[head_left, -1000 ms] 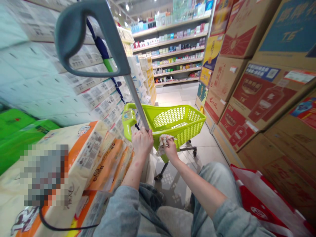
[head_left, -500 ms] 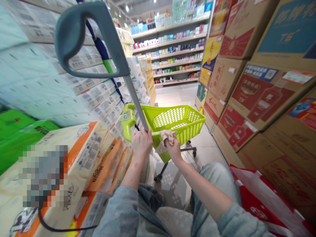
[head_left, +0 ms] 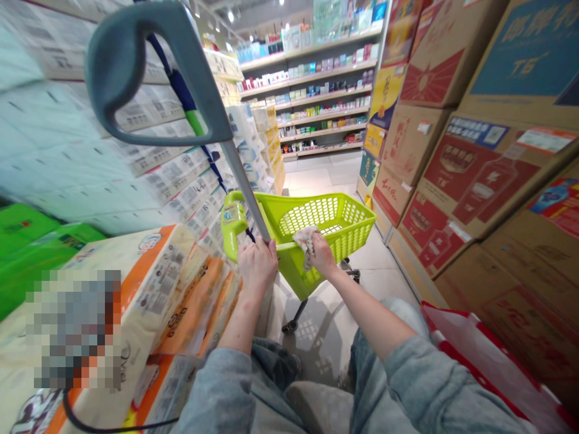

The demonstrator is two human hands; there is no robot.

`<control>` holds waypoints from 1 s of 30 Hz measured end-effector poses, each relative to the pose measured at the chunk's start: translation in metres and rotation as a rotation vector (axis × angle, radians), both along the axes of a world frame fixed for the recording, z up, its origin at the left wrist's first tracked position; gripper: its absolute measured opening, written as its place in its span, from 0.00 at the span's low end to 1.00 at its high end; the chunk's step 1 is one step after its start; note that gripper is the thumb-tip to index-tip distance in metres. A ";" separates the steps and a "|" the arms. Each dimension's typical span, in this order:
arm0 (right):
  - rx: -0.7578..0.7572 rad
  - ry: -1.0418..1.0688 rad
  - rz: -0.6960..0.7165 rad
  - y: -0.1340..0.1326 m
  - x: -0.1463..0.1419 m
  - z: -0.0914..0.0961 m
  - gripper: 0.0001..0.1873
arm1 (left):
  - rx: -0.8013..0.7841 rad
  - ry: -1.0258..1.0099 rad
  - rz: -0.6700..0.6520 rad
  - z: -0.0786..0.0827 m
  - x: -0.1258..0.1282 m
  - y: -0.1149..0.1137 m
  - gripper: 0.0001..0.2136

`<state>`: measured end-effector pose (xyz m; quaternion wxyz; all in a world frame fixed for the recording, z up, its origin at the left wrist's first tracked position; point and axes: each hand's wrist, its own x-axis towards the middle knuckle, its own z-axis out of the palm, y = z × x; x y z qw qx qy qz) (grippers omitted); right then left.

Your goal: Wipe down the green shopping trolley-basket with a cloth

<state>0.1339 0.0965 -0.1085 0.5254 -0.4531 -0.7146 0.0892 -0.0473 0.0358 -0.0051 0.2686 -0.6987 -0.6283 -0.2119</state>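
Observation:
A lime-green shopping cart (head_left: 296, 271) with a perforated basket stands in front of me. Its grey metal pole (head_left: 246, 187) rises toward me and ends in a dark grey loop handle (head_left: 104, 78). My left hand (head_left: 259, 262) is closed around the pole's lower end, beside the basket's near edge. In my right hand (head_left: 322, 254) is a crumpled pale patterned cloth (head_left: 306, 240), pinched and pressed at the basket's near rim. Part of the cloth is hidden by the fingers.
Stacked packs of tissue paper (head_left: 149, 283) stand close on my left, with a blurred-out object on top. Cardboard cartons (head_left: 479, 175) line the right side. A red and white bag (head_left: 479, 355) is by my right knee. Stocked shelves (head_left: 312, 90) span the back.
My right hand has shifted slightly up along the basket rim with the cloth, which now bunches differently. The left hand keeps its hold on the pole. The view has moved a little.

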 end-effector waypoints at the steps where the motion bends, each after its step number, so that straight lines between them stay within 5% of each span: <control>1: 0.001 0.008 -0.011 0.004 0.007 -0.004 0.14 | 0.007 -0.001 -0.001 0.000 0.000 0.000 0.19; 7: 0.017 -0.058 -0.033 0.021 0.048 -0.022 0.16 | 0.026 0.007 0.003 -0.003 0.000 0.000 0.18; 13: 0.004 -0.075 -0.036 0.030 0.059 -0.031 0.14 | 0.016 -0.005 -0.003 -0.003 0.001 0.000 0.18; 30: -0.101 -0.170 -0.081 0.039 0.088 -0.022 0.06 | -0.076 0.012 -0.025 0.006 -0.002 -0.002 0.20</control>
